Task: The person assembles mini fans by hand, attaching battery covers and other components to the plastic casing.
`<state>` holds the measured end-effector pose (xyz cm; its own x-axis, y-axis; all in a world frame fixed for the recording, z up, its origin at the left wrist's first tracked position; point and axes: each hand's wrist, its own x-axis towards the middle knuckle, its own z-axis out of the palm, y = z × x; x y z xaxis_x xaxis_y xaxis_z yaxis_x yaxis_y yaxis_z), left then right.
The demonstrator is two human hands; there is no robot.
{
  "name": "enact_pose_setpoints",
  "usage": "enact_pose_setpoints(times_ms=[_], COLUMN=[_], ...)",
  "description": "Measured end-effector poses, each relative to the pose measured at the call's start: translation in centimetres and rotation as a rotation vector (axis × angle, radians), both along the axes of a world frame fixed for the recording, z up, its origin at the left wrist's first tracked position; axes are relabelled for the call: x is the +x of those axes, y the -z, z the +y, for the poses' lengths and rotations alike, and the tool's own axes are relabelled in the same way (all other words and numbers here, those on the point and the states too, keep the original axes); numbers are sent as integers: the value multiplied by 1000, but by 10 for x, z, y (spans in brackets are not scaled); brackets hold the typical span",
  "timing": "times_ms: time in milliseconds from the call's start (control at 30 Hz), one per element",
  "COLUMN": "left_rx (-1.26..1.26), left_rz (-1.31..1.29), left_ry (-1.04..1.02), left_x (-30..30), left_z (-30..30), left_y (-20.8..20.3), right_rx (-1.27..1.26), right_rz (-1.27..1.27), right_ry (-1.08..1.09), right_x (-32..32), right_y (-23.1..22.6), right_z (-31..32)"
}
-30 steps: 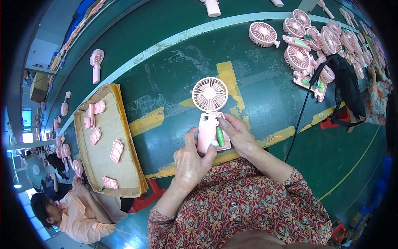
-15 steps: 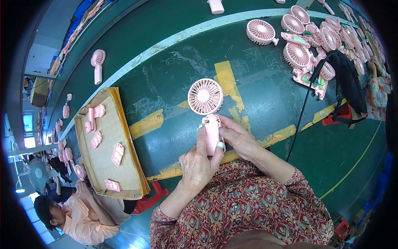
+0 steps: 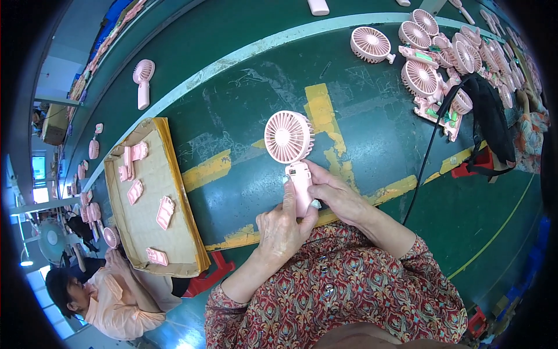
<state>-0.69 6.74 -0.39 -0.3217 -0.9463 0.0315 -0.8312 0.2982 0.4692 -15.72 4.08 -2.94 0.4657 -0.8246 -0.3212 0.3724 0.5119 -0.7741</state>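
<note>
A pink handheld fan (image 3: 283, 138) is held over the near edge of the table, its round grille pointing away from me and its handle toward me. My left hand (image 3: 283, 222) grips the handle from the left, index finger along its side and wrapped thumb near the bottom end. On the other side, my right hand (image 3: 336, 195) closes on the handle, with fingers behind its upper part and the thumb against its edge. A small rectangular opening shows near the top of the handle.
Left on the table stands a shallow cardboard tray (image 3: 152, 212) with several pink casing pieces. Many pink fan heads (image 3: 419, 78) pile up at the far right, beside a black bag (image 3: 491, 122). A co-worker (image 3: 119, 299) sits at lower left. Another pink fan (image 3: 143, 84) lies beyond the tray.
The held fan has turned slightly, so its grille's ribbed side shows more at the right. Both hands keep their hold on the handle. The fan beyond the tray has shifted slightly in view.
</note>
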Motion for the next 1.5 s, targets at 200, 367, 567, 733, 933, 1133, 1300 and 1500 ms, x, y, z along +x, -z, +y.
enact_pose_setpoints(times_ms=[200, 367, 567, 733, 933, 1133, 1300, 1500], left_rx=[-58, -12, 25, 373, 841, 779, 557, 555], left_rz=[4, -43, -22, 347, 892, 774, 703, 567], left_ry=[34, 37, 8, -110, -66, -134, -80, -87], left_x=[-1, -3, -5, 6, 7, 1, -2, -3], left_z=[1, 3, 6, -9, -18, -12, -5, -10], left_y=[2, 4, -2, 6, 16, 14, 31, 18], right_rx=[9, -80, 37, 33, -21, 68, 126, 123], right_rz=[54, 138, 24, -104, -150, -89, -171, -207], right_ry=[69, 138, 212, 247, 231, 225, 307, 304], right_x=[4, 10, 7, 0, 0, 0, 2, 0], right_y=[-3, 0, 7, 7, -2, -12, -3, 0], right_z=[5, 6, 7, 6, 3, 1, 1, 2])
